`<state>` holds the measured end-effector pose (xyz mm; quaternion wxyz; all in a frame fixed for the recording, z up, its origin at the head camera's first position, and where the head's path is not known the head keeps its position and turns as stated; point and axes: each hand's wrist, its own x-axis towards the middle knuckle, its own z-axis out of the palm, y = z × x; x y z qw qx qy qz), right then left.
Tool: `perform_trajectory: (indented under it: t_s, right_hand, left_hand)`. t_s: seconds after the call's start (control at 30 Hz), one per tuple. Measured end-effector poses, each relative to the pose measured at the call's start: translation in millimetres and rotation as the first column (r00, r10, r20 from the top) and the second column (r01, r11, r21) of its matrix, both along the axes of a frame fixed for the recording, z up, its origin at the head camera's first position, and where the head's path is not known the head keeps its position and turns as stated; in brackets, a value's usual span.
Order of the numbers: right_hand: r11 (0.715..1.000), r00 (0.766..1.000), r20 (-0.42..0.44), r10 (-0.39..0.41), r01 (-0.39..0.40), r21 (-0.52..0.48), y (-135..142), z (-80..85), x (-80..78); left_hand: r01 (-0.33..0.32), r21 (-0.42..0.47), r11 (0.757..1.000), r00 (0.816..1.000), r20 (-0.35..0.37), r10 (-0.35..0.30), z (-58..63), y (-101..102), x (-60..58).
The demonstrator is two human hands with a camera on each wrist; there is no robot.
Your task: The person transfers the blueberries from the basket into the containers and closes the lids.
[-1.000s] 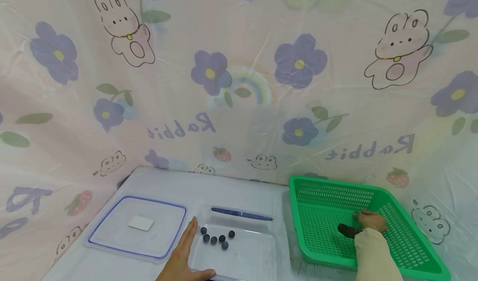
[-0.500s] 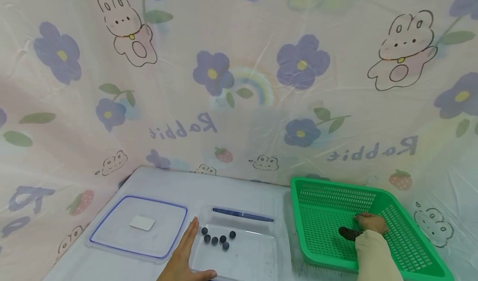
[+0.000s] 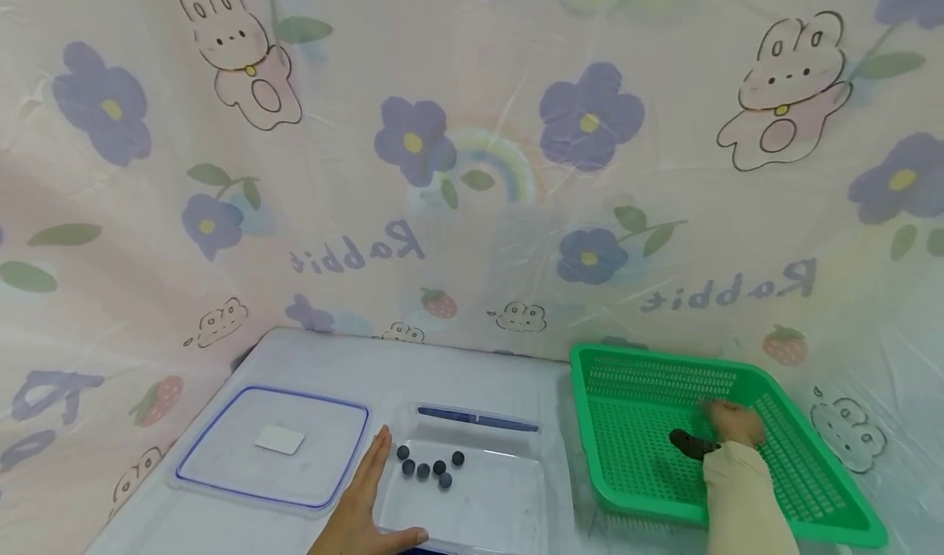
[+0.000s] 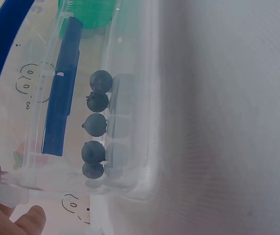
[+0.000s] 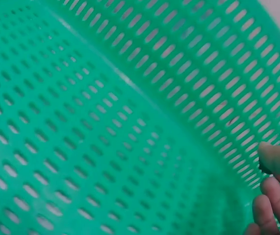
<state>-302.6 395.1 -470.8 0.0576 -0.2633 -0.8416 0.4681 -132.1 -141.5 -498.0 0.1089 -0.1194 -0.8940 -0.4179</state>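
Observation:
In the head view, my left hand (image 3: 361,498) rests at the left side of a clear plastic container (image 3: 501,530). Its fingers lie straight along the wall, with the thumb spread over the front edge. Several blueberries (image 3: 423,471) lie inside, towards the left; the left wrist view shows blueberries (image 4: 94,125) through the wall. My right hand (image 3: 737,424) is in a green basket (image 3: 634,440), near its right wall. Close up, its thumb and fingers (image 5: 277,159) curl together, and a small dark berry-like thing (image 5: 265,169) shows between them, mostly hidden.
A clear lid (image 3: 221,457) with a blue seal lies on the left, a small white card (image 3: 279,440) on it. A blue clasp (image 3: 478,419) runs along the container's far side. Behind the white table (image 3: 332,358) hangs a printed curtain (image 3: 472,252).
My right hand has shifted slightly towards the back of the basket. The left hand and the blueberries stay in place; the head view has tilted a little.

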Motion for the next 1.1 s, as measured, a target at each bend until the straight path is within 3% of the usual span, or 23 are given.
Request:
perform_trajectory:
  t_s: [0.13, 0.27, 0.4, 0.6, 0.87, 0.97, 1.1]
  right_hand:
    - [0.988, 0.992, -0.086, -0.094, 0.082, -0.131, -5.1, 13.7, 0.6]
    - [0.979, 0.979, -0.145, -0.140, 0.115, -0.170, -9.3, 24.9, -2.9]
    - [0.982, 0.972, -0.198, -0.129, 0.098, -0.161, -11.4, 37.0, 0.0]
    - [0.992, 0.968, -0.249, -0.035, 0.004, -0.123, -20.6, 63.6, 12.5]
    - [0.989, 0.941, -0.329, 0.073, -0.111, -0.098, -47.3, 88.9, 23.7]
    - [0.982, 0.915, -0.370, 0.158, -0.185, -0.040, -61.7, 96.2, 31.0]
    - [0.954, 0.862, -0.427, 0.272, -0.298, 0.004, -83.5, 103.1, 39.0]
  left_hand:
    - [0.004, 0.001, 1.000, 1.000, 0.014, -0.004, 0.9, 0.2, -0.2]
    - [-0.001, -0.003, 1.000, 0.998, 0.069, 0.001, 4.1, 0.1, 0.7]
    - [-0.005, -0.010, 1.000, 0.990, 0.139, 0.006, 8.3, 1.1, 1.3]
    - [0.003, -0.032, 0.999, 0.990, 0.141, 0.001, 8.7, 1.6, 0.4]
    - [0.019, -0.035, 0.999, 0.985, 0.174, -0.012, 11.5, 0.3, -0.9]
    - [0.033, -0.049, 0.998, 0.982, 0.187, -0.024, 12.4, -1.0, -0.2]
    - [0.038, -0.054, 0.998, 0.984, 0.174, -0.028, 13.9, -3.1, 1.2]
